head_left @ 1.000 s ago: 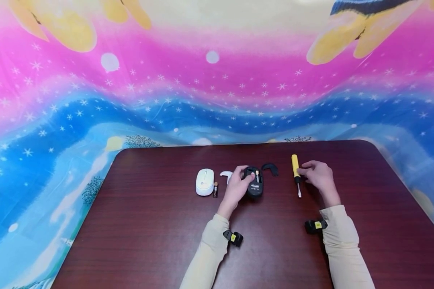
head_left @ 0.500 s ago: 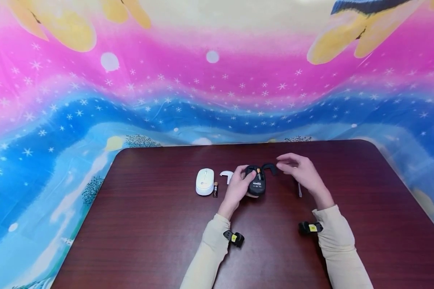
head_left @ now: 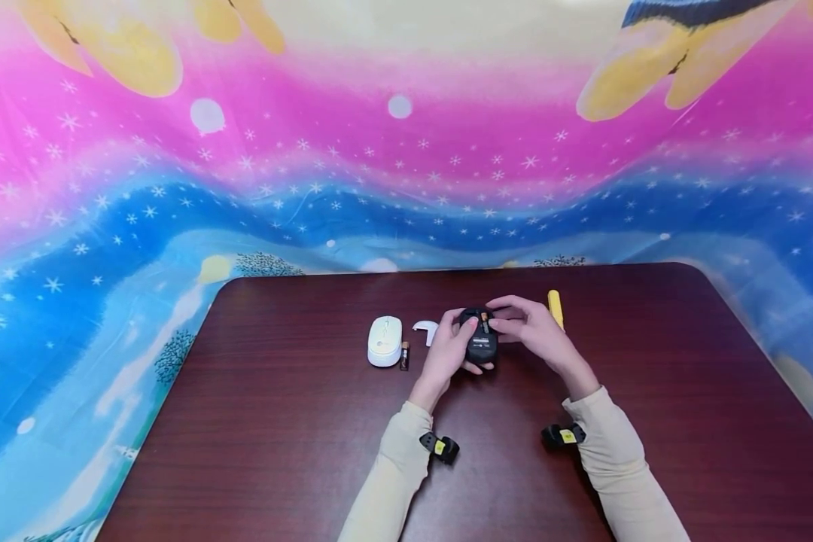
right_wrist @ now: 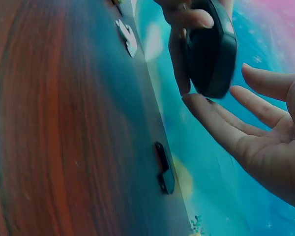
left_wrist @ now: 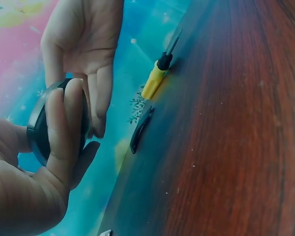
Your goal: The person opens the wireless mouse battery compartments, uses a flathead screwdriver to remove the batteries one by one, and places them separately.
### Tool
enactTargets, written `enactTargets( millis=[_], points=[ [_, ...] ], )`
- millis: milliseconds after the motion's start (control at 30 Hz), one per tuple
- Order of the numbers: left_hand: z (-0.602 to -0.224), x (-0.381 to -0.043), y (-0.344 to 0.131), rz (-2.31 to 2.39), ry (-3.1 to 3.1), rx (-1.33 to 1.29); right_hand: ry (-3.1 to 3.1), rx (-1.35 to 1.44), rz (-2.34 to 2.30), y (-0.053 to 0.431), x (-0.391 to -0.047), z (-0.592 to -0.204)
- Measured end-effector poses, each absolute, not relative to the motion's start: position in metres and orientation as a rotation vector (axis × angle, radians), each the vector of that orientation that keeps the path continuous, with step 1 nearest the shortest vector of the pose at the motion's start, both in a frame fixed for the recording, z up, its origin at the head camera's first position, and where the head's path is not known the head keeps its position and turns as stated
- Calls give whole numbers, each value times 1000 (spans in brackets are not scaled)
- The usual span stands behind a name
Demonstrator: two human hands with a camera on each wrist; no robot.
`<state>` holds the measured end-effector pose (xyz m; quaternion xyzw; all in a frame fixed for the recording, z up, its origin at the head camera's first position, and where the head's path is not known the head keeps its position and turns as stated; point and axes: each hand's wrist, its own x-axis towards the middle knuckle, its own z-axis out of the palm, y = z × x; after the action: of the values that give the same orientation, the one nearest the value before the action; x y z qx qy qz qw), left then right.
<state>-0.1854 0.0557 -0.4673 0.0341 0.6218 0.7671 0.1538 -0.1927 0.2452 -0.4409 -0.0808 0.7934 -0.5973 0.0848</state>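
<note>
My left hand grips a black computer mouse with its underside up and its battery compartment uncovered. A battery sits in that compartment. The thumb lies over the compartment's left side. At the mouse's right edge is my right hand, fingers extended and fingertips close to the compartment. In the right wrist view, this right hand has loosely spread fingers beside the lower end of the mouse. The left wrist view shows my left fingers around the mouse, held above the table.
A white mouse and a loose battery lie left of my hands, near a white cover. The black cover rests near the yellow-handled screwdriver on the brown table. A patterned cloth hangs behind.
My right hand has moved left from beside the screwdriver, passing over the black cover, to the mouse. My left hand keeps its hold and has tilted the mouse slightly.
</note>
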Motion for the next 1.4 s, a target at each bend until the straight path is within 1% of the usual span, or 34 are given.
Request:
enactTargets(
  millis=[267,533,1133,1400],
  points=[
    [-467,-185,57,2142,1855,105,2385,-220,-1761,242,-192,-443],
    [-464,-187,54,2033,2139,108,2347,-230,-1796,242,-193,-444],
    [-466,-189,54,1957,2237,155,2327,-236,-1702,243,-194,-445],
    [-466,-189,51,1953,2256,152,2301,-232,-1776,243,-194,-445]
  ],
)
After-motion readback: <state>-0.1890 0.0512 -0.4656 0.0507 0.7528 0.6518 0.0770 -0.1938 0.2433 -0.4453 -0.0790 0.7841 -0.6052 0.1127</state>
